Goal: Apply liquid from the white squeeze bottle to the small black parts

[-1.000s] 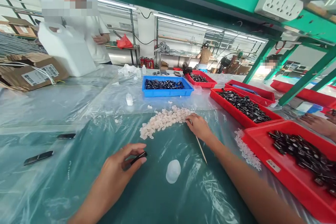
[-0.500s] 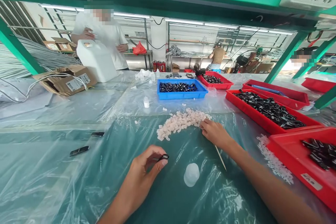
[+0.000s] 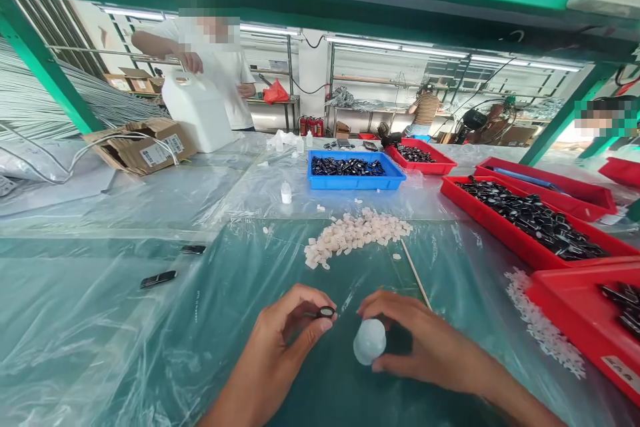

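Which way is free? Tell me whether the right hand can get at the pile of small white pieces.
Probably yes: the right hand rests by the white cap, and only bare plastic sheet lies before the pile of small white pieces.

A small black ring-shaped part [image 3: 326, 312] sits pinched end-on, just left of a translucent white cap [image 3: 369, 341] on the plastic-covered table.

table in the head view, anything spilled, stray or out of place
Mostly orderly. Two flat black pieces lie alone on the plastic sheet at left, far from the blue tray. A few white bits sit loose beside the white pile. A thin stick lies near it.
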`<state>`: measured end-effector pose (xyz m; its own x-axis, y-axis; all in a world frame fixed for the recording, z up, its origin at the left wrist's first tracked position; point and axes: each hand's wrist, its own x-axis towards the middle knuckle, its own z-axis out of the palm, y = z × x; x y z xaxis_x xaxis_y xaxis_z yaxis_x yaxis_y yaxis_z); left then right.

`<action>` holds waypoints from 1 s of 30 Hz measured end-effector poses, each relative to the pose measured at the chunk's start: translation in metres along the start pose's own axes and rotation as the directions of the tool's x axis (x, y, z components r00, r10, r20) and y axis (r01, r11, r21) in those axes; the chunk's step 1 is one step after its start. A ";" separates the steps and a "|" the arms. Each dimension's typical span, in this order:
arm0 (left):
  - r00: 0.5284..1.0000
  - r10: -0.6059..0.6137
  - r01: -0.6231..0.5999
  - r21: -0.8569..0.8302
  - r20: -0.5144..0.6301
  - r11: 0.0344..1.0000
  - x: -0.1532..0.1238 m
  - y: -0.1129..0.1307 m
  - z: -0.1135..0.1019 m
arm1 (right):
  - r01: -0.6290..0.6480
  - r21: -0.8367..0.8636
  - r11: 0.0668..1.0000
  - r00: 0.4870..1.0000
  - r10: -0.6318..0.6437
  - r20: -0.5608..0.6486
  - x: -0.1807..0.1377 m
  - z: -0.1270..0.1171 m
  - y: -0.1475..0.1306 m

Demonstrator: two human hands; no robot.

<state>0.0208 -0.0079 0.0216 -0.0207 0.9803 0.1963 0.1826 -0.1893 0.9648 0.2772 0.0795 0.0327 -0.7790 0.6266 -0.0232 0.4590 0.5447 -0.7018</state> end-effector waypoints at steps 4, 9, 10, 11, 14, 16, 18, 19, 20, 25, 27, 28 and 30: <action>1.000 0.030 -0.030 -0.006 -0.005 1.000 -0.003 0.000 0.004 | -0.013 0.119 0.993 0.999 0.019 -0.042 0.000 0.011 -0.003; 0.993 0.118 -0.117 0.029 -0.032 0.993 -0.008 0.003 0.007 | 0.184 0.052 0.982 0.956 -0.166 -0.241 -0.012 0.005 -0.014; 0.988 0.150 -0.149 0.038 -0.037 0.988 -0.009 0.003 0.007 | 0.214 -0.014 0.977 0.937 -0.209 -0.281 -0.013 0.004 -0.015; 0.982 0.183 -0.181 0.047 -0.042 0.982 -0.010 0.004 0.006 | 0.228 -0.075 0.971 0.919 -0.240 -0.312 -0.014 0.004 -0.016; 0.975 0.221 -0.219 0.073 -0.031 0.973 -0.011 0.004 0.004 | 0.234 -0.173 0.957 0.890 -0.283 -0.359 -0.016 0.005 -0.018; 0.974 0.224 -0.222 0.091 -0.016 0.971 -0.013 0.005 0.003 | 0.253 -0.222 0.942 0.875 -0.320 -0.363 -0.018 0.006 -0.021; 0.968 0.252 -0.250 0.106 -0.006 0.963 -0.014 0.005 0.001 | 0.279 -0.277 0.919 0.854 -0.370 -0.367 -0.020 0.007 -0.024; 0.962 0.272 -0.270 0.111 -0.005 0.957 -0.014 0.005 0.001 | 0.294 -0.301 0.907 0.838 -0.396 -0.374 -0.021 0.007 -0.026; 0.959 0.285 -0.283 0.117 -0.002 0.952 -0.014 0.006 0.001 | 0.306 -0.317 0.898 0.822 -0.417 -0.388 -0.021 0.007 -0.027; 0.952 0.304 -0.306 0.129 0.037 0.943 -0.015 0.008 0.000 | 0.331 -0.361 0.872 0.778 -0.469 -0.419 -0.022 0.006 -0.028; 0.957 0.285 -0.290 0.134 0.055 0.948 -0.015 0.009 0.000 | 0.334 -0.386 0.860 0.772 -0.485 -0.412 -0.023 0.006 -0.028; 0.961 0.271 -0.276 0.137 0.056 0.951 -0.016 0.009 0.000 | 0.323 -0.399 0.858 0.771 -0.483 -0.414 -0.025 0.007 -0.028; 0.964 0.262 -0.267 0.142 0.053 0.953 -0.016 0.010 -0.001 | 0.288 -0.450 0.845 0.762 -0.487 -0.427 -0.028 0.009 -0.028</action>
<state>0.0220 -0.0252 0.0286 0.0804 0.8979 0.4329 0.3194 -0.4346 0.8421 0.2821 0.0419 0.0468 -0.6348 0.4503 0.6278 0.3557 0.8917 -0.2799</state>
